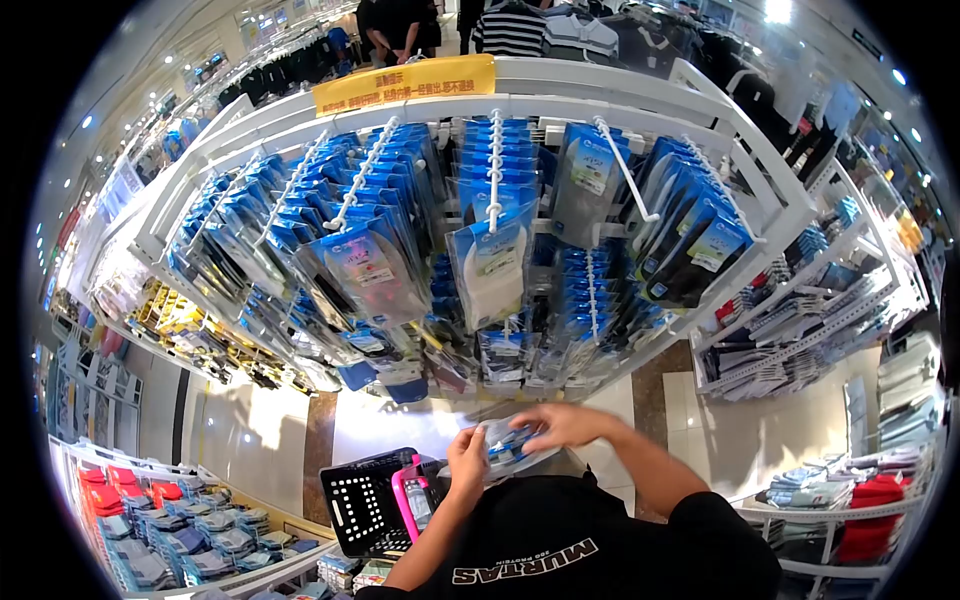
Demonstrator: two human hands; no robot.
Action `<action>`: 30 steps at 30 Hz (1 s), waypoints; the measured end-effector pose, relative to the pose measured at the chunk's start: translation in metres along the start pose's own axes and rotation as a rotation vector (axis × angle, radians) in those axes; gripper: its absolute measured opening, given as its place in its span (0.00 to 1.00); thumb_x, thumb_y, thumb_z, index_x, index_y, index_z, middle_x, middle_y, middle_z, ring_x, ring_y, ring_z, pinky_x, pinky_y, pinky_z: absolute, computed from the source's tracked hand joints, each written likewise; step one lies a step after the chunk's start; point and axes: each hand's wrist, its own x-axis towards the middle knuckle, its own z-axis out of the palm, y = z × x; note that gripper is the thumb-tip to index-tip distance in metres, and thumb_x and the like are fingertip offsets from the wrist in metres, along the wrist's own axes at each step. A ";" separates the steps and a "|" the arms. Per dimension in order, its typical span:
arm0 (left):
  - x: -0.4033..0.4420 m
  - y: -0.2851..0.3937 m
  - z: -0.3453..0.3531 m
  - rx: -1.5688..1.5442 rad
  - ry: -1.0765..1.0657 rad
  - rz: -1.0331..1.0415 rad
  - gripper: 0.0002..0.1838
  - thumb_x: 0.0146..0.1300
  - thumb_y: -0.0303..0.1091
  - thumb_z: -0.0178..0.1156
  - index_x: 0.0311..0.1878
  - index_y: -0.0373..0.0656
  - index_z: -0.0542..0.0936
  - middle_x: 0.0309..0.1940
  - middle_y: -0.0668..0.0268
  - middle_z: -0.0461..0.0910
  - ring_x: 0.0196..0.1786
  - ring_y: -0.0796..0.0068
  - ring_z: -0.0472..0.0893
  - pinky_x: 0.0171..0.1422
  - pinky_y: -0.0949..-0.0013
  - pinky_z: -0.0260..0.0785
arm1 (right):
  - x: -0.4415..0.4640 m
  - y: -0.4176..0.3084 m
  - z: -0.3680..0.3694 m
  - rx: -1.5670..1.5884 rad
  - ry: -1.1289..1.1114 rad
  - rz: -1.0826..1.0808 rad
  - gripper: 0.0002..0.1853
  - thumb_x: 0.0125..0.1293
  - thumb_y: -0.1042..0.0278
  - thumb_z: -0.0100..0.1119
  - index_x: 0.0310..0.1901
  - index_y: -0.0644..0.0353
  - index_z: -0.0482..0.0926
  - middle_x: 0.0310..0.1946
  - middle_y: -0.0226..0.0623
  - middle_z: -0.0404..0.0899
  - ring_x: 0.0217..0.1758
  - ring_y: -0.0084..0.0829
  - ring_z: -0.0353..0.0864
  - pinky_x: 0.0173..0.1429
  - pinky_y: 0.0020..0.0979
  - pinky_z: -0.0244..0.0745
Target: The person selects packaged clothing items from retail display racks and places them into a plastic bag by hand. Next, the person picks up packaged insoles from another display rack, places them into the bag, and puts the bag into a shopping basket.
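In front of my chest is a clear plastic packet [508, 450] with blue parts showing on it. My left hand [467, 462] is closed on its left edge, thumb toward the top. Over its right side, my right hand [560, 426] has its fingers bent down onto the plastic; the fingertips are slightly blurred. What lies inside the packet is too small to make out. Below and left of my left hand stands a black shopping basket [345, 505] with a pink handle [408, 490].
Ahead, a white rack [560, 108] carries hooks of blue-topped packets [490, 260], under a yellow sign [405, 85]. A bin of folded packs [190, 540] stands at lower left. Shelves of packs [790, 330] stand at right. A person [400, 30] is beyond the rack.
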 end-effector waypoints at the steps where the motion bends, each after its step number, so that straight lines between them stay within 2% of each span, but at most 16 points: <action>1: 0.001 -0.004 -0.004 0.007 -0.005 -0.004 0.08 0.71 0.35 0.58 0.39 0.41 0.78 0.19 0.76 0.69 0.18 0.87 0.64 0.20 0.78 0.54 | -0.008 -0.012 -0.027 0.150 0.000 -0.014 0.25 0.61 0.59 0.69 0.58 0.57 0.76 0.50 0.37 0.82 0.50 0.29 0.81 0.56 0.32 0.77; 3: 0.006 -0.018 -0.012 0.017 -0.015 -0.004 0.07 0.71 0.35 0.58 0.38 0.41 0.78 0.19 0.76 0.69 0.18 0.87 0.65 0.20 0.78 0.55 | -0.014 -0.018 -0.066 0.484 0.496 -0.116 0.21 0.61 0.66 0.69 0.56 0.59 0.77 0.47 0.31 0.82 0.48 0.23 0.80 0.54 0.29 0.77; 4: 0.005 -0.020 -0.012 0.025 -0.013 -0.017 0.07 0.70 0.35 0.58 0.38 0.41 0.78 0.19 0.76 0.70 0.18 0.87 0.65 0.21 0.78 0.55 | -0.011 -0.024 -0.088 0.470 0.758 -0.220 0.19 0.61 0.72 0.67 0.54 0.61 0.77 0.45 0.32 0.82 0.47 0.24 0.80 0.55 0.28 0.76; 5: 0.003 -0.021 -0.011 0.033 -0.010 -0.029 0.07 0.70 0.34 0.58 0.39 0.41 0.78 0.19 0.76 0.70 0.19 0.87 0.65 0.21 0.78 0.55 | -0.011 -0.032 -0.111 0.432 0.997 -0.203 0.22 0.62 0.71 0.67 0.57 0.64 0.75 0.50 0.38 0.81 0.52 0.29 0.80 0.56 0.30 0.77; 6: 0.003 -0.021 -0.011 0.040 -0.006 -0.038 0.07 0.70 0.34 0.58 0.39 0.41 0.78 0.20 0.76 0.70 0.19 0.87 0.65 0.21 0.78 0.55 | -0.002 -0.015 -0.137 0.270 1.156 -0.316 0.26 0.62 0.72 0.66 0.61 0.65 0.70 0.55 0.42 0.78 0.57 0.31 0.77 0.60 0.32 0.74; 7: 0.005 -0.022 -0.011 0.044 -0.010 -0.035 0.07 0.70 0.34 0.58 0.38 0.41 0.78 0.20 0.76 0.70 0.19 0.87 0.65 0.21 0.78 0.55 | 0.003 -0.026 -0.152 0.261 1.287 -0.533 0.32 0.62 0.71 0.66 0.66 0.66 0.64 0.60 0.47 0.72 0.64 0.36 0.72 0.66 0.34 0.68; 8: 0.005 -0.026 -0.012 0.049 -0.010 -0.034 0.07 0.70 0.35 0.58 0.38 0.41 0.78 0.20 0.76 0.71 0.19 0.87 0.65 0.21 0.78 0.55 | 0.007 -0.033 -0.170 0.252 1.357 -0.542 0.39 0.62 0.68 0.67 0.70 0.66 0.57 0.65 0.52 0.65 0.69 0.41 0.66 0.71 0.38 0.62; 10: 0.002 -0.023 -0.012 0.057 0.007 -0.028 0.08 0.70 0.35 0.58 0.38 0.41 0.78 0.21 0.76 0.71 0.20 0.87 0.66 0.21 0.78 0.54 | 0.019 -0.042 -0.202 0.134 1.504 -0.547 0.43 0.61 0.67 0.69 0.72 0.66 0.54 0.67 0.51 0.64 0.72 0.43 0.63 0.71 0.36 0.61; 13: -0.002 -0.014 -0.009 0.048 0.051 -0.011 0.08 0.70 0.36 0.59 0.37 0.42 0.79 0.21 0.76 0.71 0.20 0.88 0.65 0.21 0.78 0.53 | 0.036 -0.038 -0.246 -0.109 1.622 -0.405 0.46 0.57 0.65 0.71 0.72 0.67 0.53 0.67 0.53 0.64 0.72 0.45 0.63 0.71 0.37 0.61; 18: -0.002 -0.016 -0.018 0.021 0.114 -0.013 0.09 0.70 0.36 0.59 0.38 0.41 0.79 0.20 0.77 0.70 0.20 0.88 0.64 0.22 0.79 0.53 | 0.052 -0.047 -0.261 0.063 1.532 -0.379 0.41 0.51 0.64 0.76 0.64 0.66 0.63 0.55 0.46 0.72 0.57 0.35 0.73 0.62 0.34 0.69; 21: -0.001 -0.025 -0.025 -0.062 0.071 -0.018 0.08 0.70 0.36 0.59 0.38 0.41 0.80 0.19 0.77 0.69 0.19 0.88 0.64 0.21 0.79 0.53 | 0.046 -0.062 -0.257 0.305 1.417 -0.381 0.42 0.49 0.63 0.77 0.63 0.66 0.63 0.51 0.44 0.75 0.51 0.31 0.76 0.54 0.32 0.73; 22: -0.001 -0.025 -0.024 -0.052 0.078 -0.015 0.08 0.70 0.36 0.59 0.38 0.41 0.79 0.19 0.77 0.69 0.19 0.88 0.64 0.21 0.79 0.53 | 0.049 -0.056 -0.262 0.212 1.464 -0.422 0.40 0.49 0.62 0.78 0.61 0.66 0.66 0.46 0.39 0.77 0.45 0.27 0.76 0.48 0.29 0.73; 25: 0.000 -0.024 -0.020 -0.022 0.086 -0.019 0.09 0.69 0.36 0.60 0.38 0.40 0.79 0.19 0.77 0.69 0.19 0.88 0.64 0.21 0.79 0.53 | 0.041 -0.063 -0.264 0.227 1.306 -0.376 0.36 0.49 0.61 0.78 0.57 0.66 0.71 0.39 0.34 0.78 0.39 0.26 0.76 0.45 0.29 0.72; 26: -0.001 -0.024 -0.019 -0.013 0.083 -0.032 0.09 0.69 0.36 0.60 0.39 0.40 0.79 0.19 0.77 0.70 0.19 0.87 0.64 0.21 0.79 0.53 | 0.039 -0.067 -0.263 0.246 1.267 -0.443 0.32 0.50 0.61 0.78 0.54 0.66 0.74 0.35 0.30 0.77 0.34 0.23 0.74 0.40 0.27 0.71; 29: 0.001 -0.029 -0.019 -0.005 0.053 -0.053 0.10 0.69 0.36 0.60 0.40 0.39 0.79 0.19 0.76 0.70 0.18 0.86 0.65 0.21 0.78 0.54 | 0.032 -0.053 -0.280 0.343 1.056 -0.310 0.32 0.51 0.62 0.78 0.55 0.65 0.74 0.45 0.36 0.80 0.46 0.29 0.78 0.55 0.29 0.71; 30: 0.000 -0.029 -0.019 -0.006 0.040 -0.057 0.10 0.69 0.37 0.60 0.41 0.38 0.79 0.19 0.76 0.71 0.18 0.86 0.65 0.21 0.78 0.54 | 0.031 -0.056 -0.280 0.321 1.077 -0.310 0.30 0.50 0.60 0.79 0.51 0.65 0.76 0.31 0.27 0.75 0.28 0.18 0.70 0.28 0.22 0.63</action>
